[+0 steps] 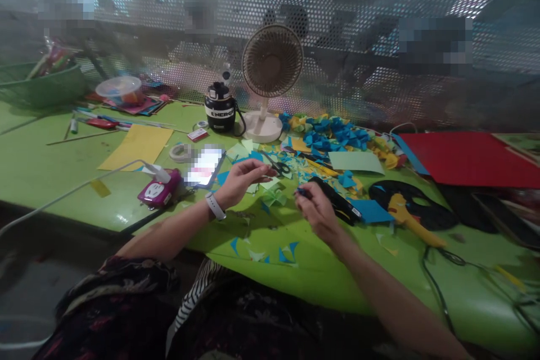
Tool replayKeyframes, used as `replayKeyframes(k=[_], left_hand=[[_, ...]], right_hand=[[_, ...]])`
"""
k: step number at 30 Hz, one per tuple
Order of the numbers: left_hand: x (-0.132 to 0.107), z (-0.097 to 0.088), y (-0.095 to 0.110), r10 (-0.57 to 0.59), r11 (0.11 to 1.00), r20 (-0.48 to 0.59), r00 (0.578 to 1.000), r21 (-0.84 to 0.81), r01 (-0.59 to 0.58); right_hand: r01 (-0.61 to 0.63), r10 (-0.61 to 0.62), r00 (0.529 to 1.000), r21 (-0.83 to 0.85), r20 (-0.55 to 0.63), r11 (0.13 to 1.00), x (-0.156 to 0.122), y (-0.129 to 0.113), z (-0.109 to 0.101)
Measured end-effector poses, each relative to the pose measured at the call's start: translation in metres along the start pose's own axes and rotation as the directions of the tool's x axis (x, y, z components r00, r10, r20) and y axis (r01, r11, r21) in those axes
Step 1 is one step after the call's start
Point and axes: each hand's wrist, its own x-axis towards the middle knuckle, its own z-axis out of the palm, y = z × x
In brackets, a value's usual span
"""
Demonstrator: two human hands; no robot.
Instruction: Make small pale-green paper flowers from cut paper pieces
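Note:
My left hand (247,177), with a pale band on its wrist, hovers over the green table with loosely stretched fingers and nothing visible in them. Just beyond its fingertips lie dark-handled scissors (280,167) among paper scraps. To the right, my right hand (319,211) pinches a small dark blue piece (301,192), too small to make out fully. Between the hands, a light green folded paper shape (274,196) rests on the table. A black elongated case or tool (333,199) lies just beyond my right hand, beside a blue paper square (371,211).
A yellow glue gun (411,219) lies at right with its cord. Behind stand a fan (262,126) and a black bottle (220,109), near a heap of blue and yellow paper pieces (329,134). A lit phone (205,167) and purple power adapter (159,188) sit at left.

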Motion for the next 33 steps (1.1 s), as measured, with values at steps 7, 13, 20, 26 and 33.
replayKeyframes(k=[7,13,20,26,33], left_hand=[[-0.011,0.001,-0.006,-0.229,0.973,0.298,0.927,0.065,0.219],[-0.011,0.006,-0.008,-0.282,0.959,0.325,0.903,0.094,0.266],[-0.009,0.004,-0.016,-0.297,0.955,0.312,0.902,0.079,0.287],[-0.011,0.009,-0.017,-0.270,0.962,0.239,0.933,0.097,0.253],[-0.016,0.016,-0.019,-0.237,0.961,0.268,0.934,0.207,0.184]], right_hand=[[-0.199,0.166,0.978,0.336,0.123,0.921,0.004,-0.010,0.001],[-0.365,0.260,0.925,0.457,0.277,0.811,0.003,-0.016,0.009],[-0.334,0.235,0.934,0.426,0.268,0.841,-0.001,-0.019,0.016],[-0.195,0.259,0.964,0.520,-0.053,0.832,0.006,-0.020,0.020],[-0.146,0.288,0.937,0.526,-0.198,0.837,0.009,-0.017,0.025]])
